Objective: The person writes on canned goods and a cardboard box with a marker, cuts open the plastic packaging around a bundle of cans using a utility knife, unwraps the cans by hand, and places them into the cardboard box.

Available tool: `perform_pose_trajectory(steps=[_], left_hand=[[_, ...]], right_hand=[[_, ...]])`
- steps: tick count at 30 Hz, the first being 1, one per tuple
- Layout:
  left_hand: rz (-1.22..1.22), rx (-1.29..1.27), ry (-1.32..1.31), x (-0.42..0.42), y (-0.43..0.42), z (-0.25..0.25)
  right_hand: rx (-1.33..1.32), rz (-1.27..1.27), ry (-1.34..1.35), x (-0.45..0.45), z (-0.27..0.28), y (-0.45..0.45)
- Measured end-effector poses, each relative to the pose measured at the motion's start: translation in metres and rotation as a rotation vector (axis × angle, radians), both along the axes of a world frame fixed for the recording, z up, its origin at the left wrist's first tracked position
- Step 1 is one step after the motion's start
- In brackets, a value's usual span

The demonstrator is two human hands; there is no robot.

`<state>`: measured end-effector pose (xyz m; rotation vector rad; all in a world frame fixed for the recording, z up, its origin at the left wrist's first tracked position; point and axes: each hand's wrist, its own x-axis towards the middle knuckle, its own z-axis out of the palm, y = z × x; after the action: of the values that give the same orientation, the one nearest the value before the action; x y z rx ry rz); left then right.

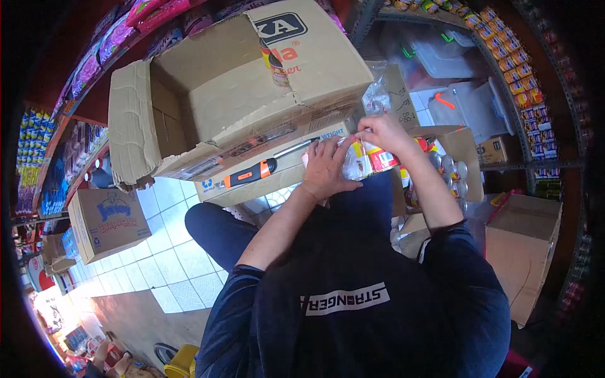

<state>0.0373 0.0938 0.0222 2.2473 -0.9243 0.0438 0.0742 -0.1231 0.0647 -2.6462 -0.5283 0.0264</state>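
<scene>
dark shirt | left hand, right hand | holding red-yellow pack

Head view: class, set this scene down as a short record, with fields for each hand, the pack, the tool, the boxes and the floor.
Left hand: spread over the pack
Right hand: at the pack's far edge; exact grip unclear
Pack: red and yellow, partly covered
Tool: orange-and-black cutter lying on cardboard, untouched
Big box: open, beyond the cutter
Smaller box: open, cans inside, by the right forearm
Floor: light tiles at left
</scene>
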Motion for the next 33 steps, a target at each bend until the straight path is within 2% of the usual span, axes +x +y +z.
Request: perform_pose_trajectory(steps=[3, 6, 7, 11, 15, 17, 18, 19, 20, 21, 24, 25, 28, 31, 33], left_hand=[[-0.022, 0.013, -0.007, -0.001, -0.001, 0.0], [-0.097, 0.08, -0.12, -0.003, -0.006, 0.003], [-0.135, 0.109, -0.169, -0.004, -0.009, 0.004], [-0.164, 0.135, -0.141, 0.002, -0.012, 0.006], [-0.217, 0.123, -0.085, 0.017, -0.011, 0.009], [-0.22, 0.03, -0.181, 0.023, -0.018, 0.011], [-0.263, 0.063, -0.202, 0.028, -0.021, 0.015], [-0.306, 0.097, -0.222, 0.035, -0.024, 0.018], [-0.347, 0.131, -0.244, 0.041, -0.026, 0.02], [-0.39, 0.028, -0.25, 0.045, -0.028, 0.02], [-0.529, 0.229, -0.16, 0.061, -0.032, 0.025], [-0.558, 0.272, -0.207, 0.066, -0.033, 0.029], [-0.613, 0.407, -0.157, 0.076, -0.03, 0.049], [-0.628, 0.45, -0.086, 0.078, -0.026, 0.053], [-0.662, 0.418, -0.143, 0.078, -0.029, 0.054]], right_hand=[[0.062, -0.016, 0.417, 0.019, 0.016, -0.002], [0.156, -0.098, 0.491, 0.041, 0.015, 0.009], [0.186, -0.058, 0.595, 0.045, 0.013, 0.016], [0.074, -0.1, 0.46, 0.037, 0.016, 0.037], [0.147, -0.383, 0.029, 0.004, 0.016, 0.019], [0.168, -0.493, 0.037, -0.016, 0.005, 0.006], [0.181, -0.551, 0.042, -0.024, -0.006, 0.002], [0.216, -0.535, -0.092, -0.028, -0.017, 0.006], [0.213, -0.535, -0.107, -0.03, -0.022, 0.003], [0.21, -0.534, -0.121, -0.031, -0.021, 0.006], [0.146, -0.533, -0.136, -0.031, -0.016, 0.011], [0.121, -0.525, -0.147, -0.03, -0.018, 0.011], [0.044, -0.492, -0.179, -0.025, -0.028, 0.006], [0.008, -0.489, -0.187, -0.024, -0.031, 0.007], [-0.012, -0.484, -0.196, -0.023, -0.029, 0.01]])
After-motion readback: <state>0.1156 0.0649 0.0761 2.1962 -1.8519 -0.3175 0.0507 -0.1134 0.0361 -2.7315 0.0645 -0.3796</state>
